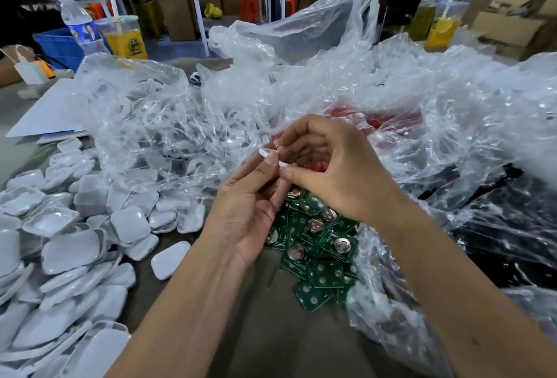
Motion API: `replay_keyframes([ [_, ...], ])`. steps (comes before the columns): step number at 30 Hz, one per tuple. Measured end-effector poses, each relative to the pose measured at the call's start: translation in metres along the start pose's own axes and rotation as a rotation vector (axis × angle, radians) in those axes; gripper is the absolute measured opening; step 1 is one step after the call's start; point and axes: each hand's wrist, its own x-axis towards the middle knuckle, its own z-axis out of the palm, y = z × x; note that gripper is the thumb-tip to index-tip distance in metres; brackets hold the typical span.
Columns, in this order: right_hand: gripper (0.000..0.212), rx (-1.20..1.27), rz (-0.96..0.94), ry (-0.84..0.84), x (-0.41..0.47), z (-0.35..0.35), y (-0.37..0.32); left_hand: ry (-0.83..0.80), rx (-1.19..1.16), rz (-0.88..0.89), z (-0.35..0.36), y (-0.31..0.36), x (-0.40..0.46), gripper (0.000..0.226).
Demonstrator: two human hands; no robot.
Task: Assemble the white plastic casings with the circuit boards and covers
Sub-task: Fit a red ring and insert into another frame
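My left hand (pixel 245 212) and my right hand (pixel 334 163) meet above the table's middle and both pinch one white plastic casing (pixel 266 153), of which only a curved edge shows between the fingers. Whether a board sits inside it is hidden. Just below the hands lies a heap of green circuit boards (pixel 316 245) with round coin cells. A big pile of white casings (pixel 75 242) covers the table's left side. A single white casing (pixel 170 258) lies apart, near my left wrist.
Crumpled clear plastic bags (pixel 376 91) fill the back and right; one (pixel 156 124) holds more white parts, another shows red parts (pixel 388 120). A water bottle (pixel 80 25) and orange drink cups (pixel 125 35) stand at the far edge. Bare grey table (pixel 271 332) lies in front.
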Motion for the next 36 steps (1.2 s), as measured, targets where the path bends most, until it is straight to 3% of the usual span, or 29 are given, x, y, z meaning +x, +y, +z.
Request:
replay_keyframes([
  [3,0.022,-0.093,0.045,-0.136,0.018,-0.027,-0.016,-0.006,-0.078,-0.02,0.013,0.0,0.008,0.017],
  [5,0.01,-0.098,0.056,-0.13,0.036,-0.045,-0.023,-0.026,-0.152,-0.023,0.024,0.0,0.015,0.024],
  [6,0.008,-0.078,0.056,-0.06,0.048,-0.054,-0.022,-0.021,-0.188,-0.017,0.028,0.0,0.019,0.03],
  [8,0.008,-0.032,0.093,0.236,0.084,-0.074,-0.007,0.002,-0.269,0.012,0.033,-0.001,0.027,0.041],
  [10,0.012,-0.138,0.22,0.537,0.129,-0.098,0.021,-0.008,-0.301,0.037,0.031,-0.003,0.033,0.044],
  [11,0.011,-0.252,0.3,0.579,0.151,-0.112,0.037,-0.025,-0.297,0.038,0.03,-0.006,0.034,0.045],
  [13,0.021,-0.5,0.438,0.502,0.182,-0.134,0.068,-0.064,-0.303,0.036,0.026,-0.011,0.036,0.052],
  [16,0.034,-0.869,0.479,0.165,0.196,-0.137,0.113,-0.076,-0.324,0.058,0.02,-0.017,0.041,0.066],
  [18,0.032,-1.02,0.507,-0.05,0.195,-0.128,0.133,-0.097,-0.295,0.062,0.017,-0.016,0.044,0.072],
  [20,0.03,-1.078,0.516,-0.133,0.204,-0.123,0.149,-0.12,-0.294,0.051,0.016,-0.015,0.045,0.078],
  [25,0.031,-1.122,0.519,-0.116,0.227,-0.122,0.169,-0.141,-0.283,0.049,0.014,-0.014,0.046,0.056],
  [28,0.031,-1.17,0.457,0.107,0.22,-0.123,0.17,-0.146,-0.297,0.029,0.013,-0.013,0.046,0.045],
  [31,0.03,-1.221,0.436,0.282,0.214,-0.127,0.169,-0.141,-0.307,0.03,0.013,-0.013,0.045,0.051],
  [36,0.023,-1.277,0.384,0.07,0.208,-0.137,0.154,-0.117,-0.302,0.031,0.013,-0.014,0.044,0.052],
])
